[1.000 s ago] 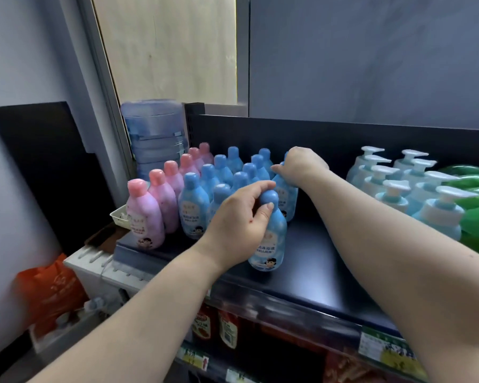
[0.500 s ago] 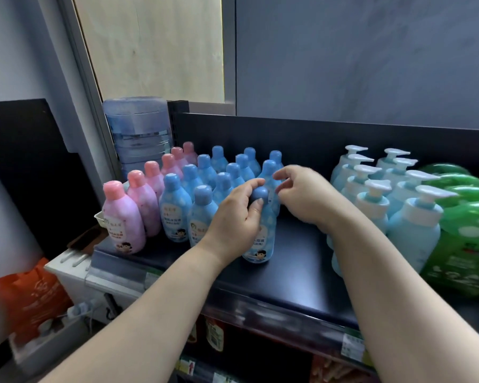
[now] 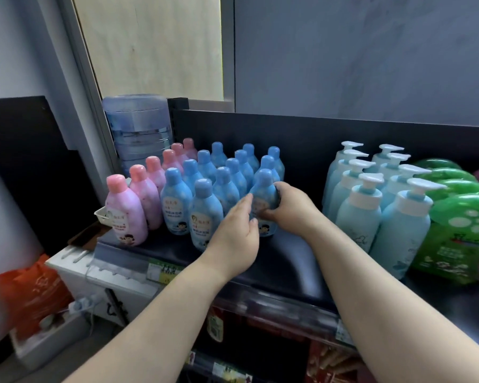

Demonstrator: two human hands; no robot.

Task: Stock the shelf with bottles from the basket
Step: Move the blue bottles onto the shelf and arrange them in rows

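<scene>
The blue bottle (image 3: 264, 189) stands on the shelf (image 3: 282, 261), front of the blue rows (image 3: 227, 172). We note: left grip (image 3: 237, 233) has left the cap, fingers straight against its side; right grip (image 3: 291, 210) has come in, curled round the body. Likely squaring it up; basket unseen.

Grey wall (image 3: 371, 51), pale wooden panel (image 3: 150, 45)

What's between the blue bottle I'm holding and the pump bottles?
Head view: your right hand gripping the blue bottle, then bare shelf before the pump bottles.
</scene>
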